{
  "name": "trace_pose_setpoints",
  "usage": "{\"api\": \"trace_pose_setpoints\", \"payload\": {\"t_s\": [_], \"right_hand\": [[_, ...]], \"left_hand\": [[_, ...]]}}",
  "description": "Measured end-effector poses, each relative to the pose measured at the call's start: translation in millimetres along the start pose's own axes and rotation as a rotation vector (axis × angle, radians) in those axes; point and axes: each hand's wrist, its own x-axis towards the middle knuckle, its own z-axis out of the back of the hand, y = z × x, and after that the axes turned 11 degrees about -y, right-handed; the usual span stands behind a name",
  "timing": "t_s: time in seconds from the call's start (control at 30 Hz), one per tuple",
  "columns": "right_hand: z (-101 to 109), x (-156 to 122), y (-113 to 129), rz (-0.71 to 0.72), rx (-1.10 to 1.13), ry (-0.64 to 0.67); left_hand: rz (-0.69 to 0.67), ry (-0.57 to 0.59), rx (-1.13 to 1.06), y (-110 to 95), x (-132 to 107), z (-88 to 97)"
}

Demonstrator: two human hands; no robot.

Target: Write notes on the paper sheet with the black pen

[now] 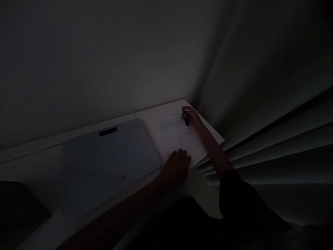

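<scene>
Dim room, pale surface (78, 133) set into a wall corner. Sheet of paper (177, 137) lies near the corner, beside a closed grey laptop (109, 163). Right hand (191, 117) grips a dark pen (186, 119), tip on the sheet's upper lines. Left hand (178, 165) rests flat, fingers spread, on the sheet's near edge.

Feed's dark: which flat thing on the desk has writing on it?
The white sheet under both hands, near the wall corner; the bluish pad beside it looks blank.
</scene>
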Motion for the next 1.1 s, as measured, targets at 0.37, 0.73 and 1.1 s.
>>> {"api": "trace_pose_setpoints", "payload": {"t_s": [0.37,0.73,1.1], "right_hand": [[-10.7,-16.1,-2.7,0.122,-0.294,-0.058],[-21.8,-29.7,-16.3,-0.028,-0.517,-0.038],[-18.9,-27.8,-25.5,-0.016,-0.598,-0.004]], "left_hand": [[0.004,0.016,-0.017,1.6,-1.0,3.2],[0.0,0.014,-0.03,1.7,-2.6,-3.0],[-0.012,0.031,-0.008,2.0,-4.8,-5.5]]}}
